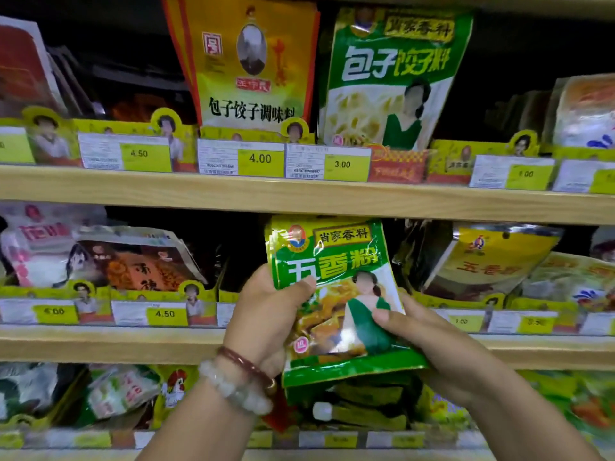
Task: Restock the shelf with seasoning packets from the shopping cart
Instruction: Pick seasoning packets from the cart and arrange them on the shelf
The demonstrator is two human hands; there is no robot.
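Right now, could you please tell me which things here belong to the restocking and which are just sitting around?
Job: green packet, left hand, right hand, middle shelf.
Bystanders: yellow packet, price tags, bracelets.

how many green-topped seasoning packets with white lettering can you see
2. One green packet is held in front of the middle shelf by the left hand and right hand; another green packet stands on the upper shelf. More may sit hidden behind.

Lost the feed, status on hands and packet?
Left hand and right hand both grip green seasoning packet. Held before middle shelf, not placed. Nothing in the way.
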